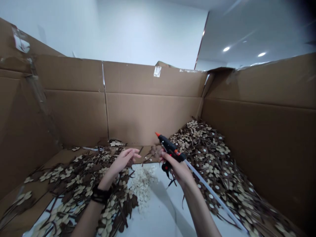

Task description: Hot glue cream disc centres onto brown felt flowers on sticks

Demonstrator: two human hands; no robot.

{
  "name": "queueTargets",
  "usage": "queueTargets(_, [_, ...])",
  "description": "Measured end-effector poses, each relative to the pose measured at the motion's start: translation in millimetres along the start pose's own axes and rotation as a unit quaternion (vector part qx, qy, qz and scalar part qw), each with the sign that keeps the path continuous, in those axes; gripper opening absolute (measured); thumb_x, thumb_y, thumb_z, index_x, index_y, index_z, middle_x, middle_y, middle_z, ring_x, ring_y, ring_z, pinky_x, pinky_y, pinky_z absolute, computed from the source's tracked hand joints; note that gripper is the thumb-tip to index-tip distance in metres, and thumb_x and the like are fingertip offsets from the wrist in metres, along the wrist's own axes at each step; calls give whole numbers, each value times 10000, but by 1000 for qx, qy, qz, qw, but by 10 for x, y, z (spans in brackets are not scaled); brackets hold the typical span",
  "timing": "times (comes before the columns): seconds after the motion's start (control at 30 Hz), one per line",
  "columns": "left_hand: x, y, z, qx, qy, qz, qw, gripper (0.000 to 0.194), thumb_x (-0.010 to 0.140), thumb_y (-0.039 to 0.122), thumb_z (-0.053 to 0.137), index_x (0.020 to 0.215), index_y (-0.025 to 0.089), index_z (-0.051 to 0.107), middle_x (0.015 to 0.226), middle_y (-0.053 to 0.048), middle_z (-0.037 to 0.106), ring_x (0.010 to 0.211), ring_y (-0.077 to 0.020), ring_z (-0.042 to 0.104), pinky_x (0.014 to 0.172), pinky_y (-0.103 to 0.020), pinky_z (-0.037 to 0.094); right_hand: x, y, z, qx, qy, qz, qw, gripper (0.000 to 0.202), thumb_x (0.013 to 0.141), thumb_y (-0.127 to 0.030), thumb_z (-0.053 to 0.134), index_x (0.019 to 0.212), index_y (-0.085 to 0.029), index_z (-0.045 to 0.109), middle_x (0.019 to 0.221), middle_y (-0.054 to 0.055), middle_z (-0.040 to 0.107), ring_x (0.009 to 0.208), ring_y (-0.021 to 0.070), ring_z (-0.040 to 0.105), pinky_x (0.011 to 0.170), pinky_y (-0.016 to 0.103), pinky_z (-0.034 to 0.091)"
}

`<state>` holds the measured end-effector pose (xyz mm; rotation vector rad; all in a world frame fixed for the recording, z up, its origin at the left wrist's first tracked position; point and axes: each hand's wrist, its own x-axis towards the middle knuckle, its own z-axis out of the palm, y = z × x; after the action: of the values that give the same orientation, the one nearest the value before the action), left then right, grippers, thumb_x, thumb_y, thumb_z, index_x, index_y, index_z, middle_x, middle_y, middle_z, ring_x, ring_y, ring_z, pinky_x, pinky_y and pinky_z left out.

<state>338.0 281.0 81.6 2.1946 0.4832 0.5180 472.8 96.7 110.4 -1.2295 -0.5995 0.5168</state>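
My right hand [176,166] is wrapped round a black hot glue gun [169,144] with an orange nozzle that points up and to the left. A long translucent glue stick [212,192] runs out of its back. By the fingertips of that hand is a blurred brown flower-shaped piece [155,151]; whether they pinch it, I cannot tell. My left hand [125,158] hovers over the left pile, fingers stretched towards the glue gun and nothing visible in them. Small white discs [143,184] lie heaped between my hands on a white board [158,214].
Cardboard walls [153,112] close in the back and both sides. Brown and cream flower-shaped pieces with thin strips form a left pile [74,184] and a taller right pile [212,154], where several pieces bear white dots.
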Motion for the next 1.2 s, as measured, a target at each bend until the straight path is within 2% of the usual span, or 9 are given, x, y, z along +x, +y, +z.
queueTargets(0.13, [144,-486,102,148,6,-35,988,257,856,258,457,865,154,692,917,-86,703,873,-187,616,780,-246,418,-4,-158,-87,83,63,-22,994,445,516,-393,814,839,-138,645,743,18,612,638,110,554,623,238,447])
queueTargets(0.23, [205,-719,331,216,-17,-41,975,176,814,161,523,814,164,699,904,-80,697,906,-186,606,837,-265,402,11,-211,-143,103,91,-40,990,430,506,-372,826,815,-139,638,700,1,594,624,100,538,616,233,444])
queueTargets(0.4, [247,-909,736,296,-22,-59,953,187,877,224,529,990,118,633,1048,-83,625,1078,-208,531,986,-425,366,42,-195,-170,87,99,-68,989,422,526,-392,821,813,-140,639,704,2,591,640,98,530,604,220,424])
queueTargets(0.57, [230,-956,859,318,-32,-65,945,200,888,281,538,956,111,617,1028,-72,611,1061,-200,535,966,-425,397,14,-170,-135,64,69,-52,994,410,558,-418,798,824,-144,648,742,22,607,663,118,548,636,246,444])
queueTargets(0.73, [257,-884,780,280,-15,-77,957,159,869,255,557,869,111,624,935,-55,637,975,-179,570,904,-379,428,7,-106,-91,39,33,-56,997,376,609,-421,773,840,-154,645,750,19,609,656,119,553,637,245,437])
queueTargets(0.93, [289,-702,464,175,27,-71,982,108,789,227,584,857,158,631,843,-37,685,806,-144,613,708,-227,403,47,-20,-75,19,19,-41,999,400,645,-457,742,891,-163,631,764,28,620,689,148,579,666,266,457])
queueTargets(1.03, [261,-611,337,122,24,-66,990,251,702,184,623,951,157,622,728,-8,680,716,-151,612,650,-222,393,65,0,-92,7,18,-39,999,430,654,-482,729,914,-156,625,771,38,623,718,162,588,702,280,463])
queueTargets(1.1, [241,-512,265,81,16,-60,995,312,675,198,638,981,138,625,686,-10,676,676,-162,612,631,-230,404,72,12,-105,3,16,-43,999,431,664,-487,722,919,-154,622,786,39,625,738,162,589,730,281,460])
queueTargets(1.2, [178,-243,138,22,19,-33,999,267,727,335,614,889,127,654,787,-53,699,742,-174,625,675,-244,439,78,42,-108,-5,19,-39,999,437,673,-493,716,935,-155,623,791,37,623,751,160,584,746,278,455])
